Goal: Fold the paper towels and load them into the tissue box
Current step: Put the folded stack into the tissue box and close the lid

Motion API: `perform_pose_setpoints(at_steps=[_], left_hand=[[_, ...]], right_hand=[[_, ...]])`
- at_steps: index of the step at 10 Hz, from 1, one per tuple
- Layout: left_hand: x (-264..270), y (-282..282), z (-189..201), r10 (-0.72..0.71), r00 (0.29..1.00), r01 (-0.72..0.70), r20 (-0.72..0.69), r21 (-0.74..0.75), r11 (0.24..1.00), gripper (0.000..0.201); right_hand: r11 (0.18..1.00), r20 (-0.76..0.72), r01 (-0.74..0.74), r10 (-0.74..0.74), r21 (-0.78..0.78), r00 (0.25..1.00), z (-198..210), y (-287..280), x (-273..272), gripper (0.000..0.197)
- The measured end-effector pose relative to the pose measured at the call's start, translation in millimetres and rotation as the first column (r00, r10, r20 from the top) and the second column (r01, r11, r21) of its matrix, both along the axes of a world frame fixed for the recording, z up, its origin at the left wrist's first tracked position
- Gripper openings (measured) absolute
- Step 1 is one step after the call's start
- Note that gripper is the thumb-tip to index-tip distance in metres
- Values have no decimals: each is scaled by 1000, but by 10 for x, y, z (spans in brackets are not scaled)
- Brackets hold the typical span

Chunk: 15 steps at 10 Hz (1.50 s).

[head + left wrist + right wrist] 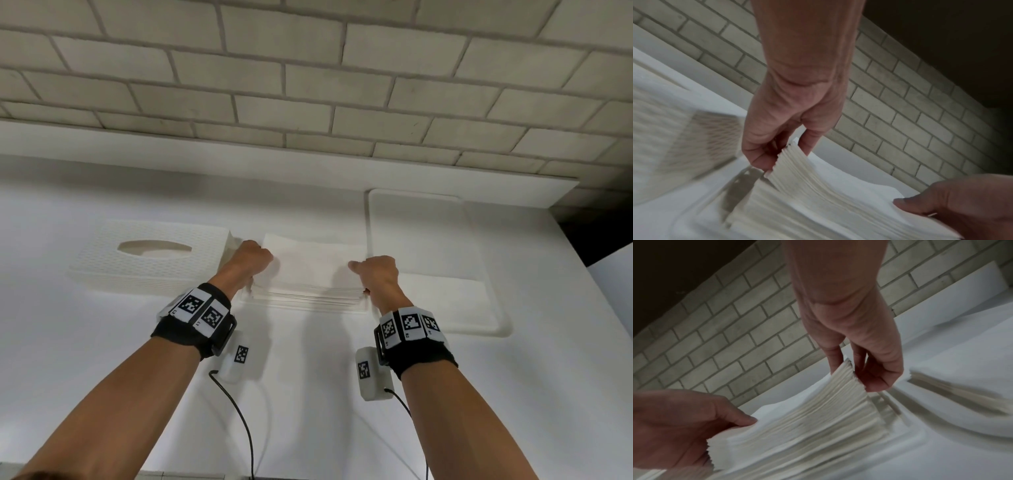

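A thick stack of folded white paper towels [311, 270] lies between my hands on the white counter, just right of the white textured tissue box [147, 257] with its oval slot. My left hand [251, 262] grips the stack's left end, thumb on top and fingers underneath [760, 155]. My right hand [375, 274] grips the right end the same way [875, 378]. In both wrist views the stack [818, 194] [807, 418] bends upward at the held ends. A flat white base [301, 306] shows under its near edge.
A shallow white tray [428, 219] sits right of the stack, with more flat paper towels [445, 287] in its near half. A brick wall [308, 85] and low white ledge [171, 144] close off the back. The counter's right edge [582, 260] drops away.
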State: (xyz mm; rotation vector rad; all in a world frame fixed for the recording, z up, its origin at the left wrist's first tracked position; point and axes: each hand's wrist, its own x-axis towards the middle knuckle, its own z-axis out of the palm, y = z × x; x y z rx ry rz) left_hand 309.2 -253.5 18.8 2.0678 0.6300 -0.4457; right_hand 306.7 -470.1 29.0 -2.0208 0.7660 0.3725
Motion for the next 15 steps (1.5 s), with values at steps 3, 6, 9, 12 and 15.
perform_pose_setpoints(at_steps=[3,6,9,12,15], left_hand=[[-25,9,-38,-29,1000,29,-1,46,999,24],[-72,5,-76,-70,994,81,-80,147,986,33],[-50,-37,100,-127,992,118,3,344,931,41],[-221,-1705,417,-171,966,231,196,-350,908,39],[-102,-2467,-119,-206,978,202,-20,-118,972,19]], right_hand=[[999,29,33,-34,31,999,-165,-86,53,33],[1000,28,-12,12,-19,1000,-260,-81,59,25],[999,104,32,-36,37,994,-173,-251,68,25],[954,146,271,-252,-129,957,-99,-1857,-139,33],[972,40,-49,59,-229,997,-514,-2394,-167,29]])
